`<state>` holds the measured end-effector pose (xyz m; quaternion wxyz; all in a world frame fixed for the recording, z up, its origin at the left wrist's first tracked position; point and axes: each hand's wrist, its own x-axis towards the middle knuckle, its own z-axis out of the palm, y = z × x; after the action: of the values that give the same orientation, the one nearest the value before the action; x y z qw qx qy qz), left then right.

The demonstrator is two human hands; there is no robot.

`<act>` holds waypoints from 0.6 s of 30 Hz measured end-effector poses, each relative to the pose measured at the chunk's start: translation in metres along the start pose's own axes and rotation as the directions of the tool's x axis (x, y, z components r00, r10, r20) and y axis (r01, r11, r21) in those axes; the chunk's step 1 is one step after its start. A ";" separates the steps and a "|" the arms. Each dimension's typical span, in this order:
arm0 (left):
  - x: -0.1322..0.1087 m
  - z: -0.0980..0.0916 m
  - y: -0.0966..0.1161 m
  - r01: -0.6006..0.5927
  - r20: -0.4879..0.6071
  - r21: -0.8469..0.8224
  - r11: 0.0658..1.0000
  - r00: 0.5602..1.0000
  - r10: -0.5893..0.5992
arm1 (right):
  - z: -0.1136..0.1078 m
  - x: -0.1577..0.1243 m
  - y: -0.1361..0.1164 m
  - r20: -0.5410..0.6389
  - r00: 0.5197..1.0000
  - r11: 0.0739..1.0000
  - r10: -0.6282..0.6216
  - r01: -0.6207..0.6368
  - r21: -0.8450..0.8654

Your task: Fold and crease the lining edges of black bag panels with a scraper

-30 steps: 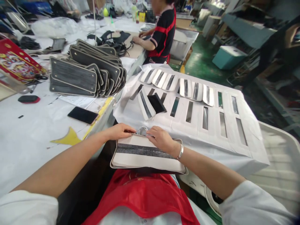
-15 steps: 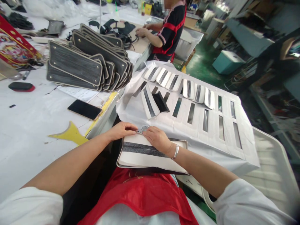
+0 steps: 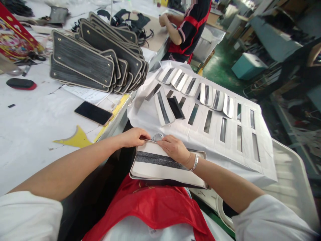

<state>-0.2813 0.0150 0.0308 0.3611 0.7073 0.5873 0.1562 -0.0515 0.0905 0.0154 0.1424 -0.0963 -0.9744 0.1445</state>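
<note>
A white panel piece with a dark grey stripe lies in front of my red apron. My left hand pinches its far edge near the left corner. Just to the right, my right hand, with a silver bracelet at the wrist, has its fingers closed on the same edge. Between the two hands a small looped grey-white piece sticks up from the edge. Under the panel a dark layer shows at the near side.
White sheeting with slots carries several striped white pieces. Left, a table holds stacked dark panels, a phone, a yellow template and a black-red object. A person works beyond.
The view has shifted slightly, so the panel and both hands appear a little further right. Both hands keep their hold on the edge. The other person's hands have come closer together.
</note>
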 end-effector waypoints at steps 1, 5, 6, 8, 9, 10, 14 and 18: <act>0.001 0.000 -0.001 0.000 0.006 -0.001 1.000 1.000 0.000 | -0.001 0.000 0.000 0.011 1.000 1.000 0.002 -0.002 -0.001; -0.002 0.000 -0.004 -0.011 -0.018 -0.010 1.000 1.000 0.011 | -0.005 0.001 -0.001 0.047 0.999 1.000 -0.005 0.005 -0.006; -0.003 0.001 -0.004 -0.014 -0.031 -0.021 1.000 0.999 0.013 | -0.005 0.001 -0.001 0.047 0.999 1.000 -0.012 0.013 -0.009; -0.005 0.003 -0.005 -0.020 -0.069 -0.055 0.998 0.998 0.016 | -0.005 0.000 0.000 0.037 0.999 0.999 -0.032 0.033 -0.018; -0.006 0.004 -0.006 -0.022 -0.089 -0.074 0.997 0.996 0.015 | -0.005 0.000 0.000 0.034 0.999 0.999 -0.042 0.042 -0.021; -0.006 0.004 -0.007 -0.019 -0.100 -0.092 0.996 0.995 0.010 | -0.005 -0.001 0.000 0.034 0.998 0.999 -0.049 0.050 -0.020; 0.001 0.003 -0.014 0.081 0.015 -0.222 0.972 0.997 -0.079 | -0.005 0.000 0.003 0.042 0.998 0.999 -0.036 0.036 0.015; 0.007 0.002 -0.019 0.176 0.129 -0.355 0.918 0.982 -0.139 | -0.007 0.011 0.004 0.093 0.995 0.997 0.027 -0.034 0.068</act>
<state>-0.2919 0.0223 0.0144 0.5267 0.5854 0.5840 0.1969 -0.0593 0.0985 0.0232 0.0985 -0.0995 -0.9728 0.1846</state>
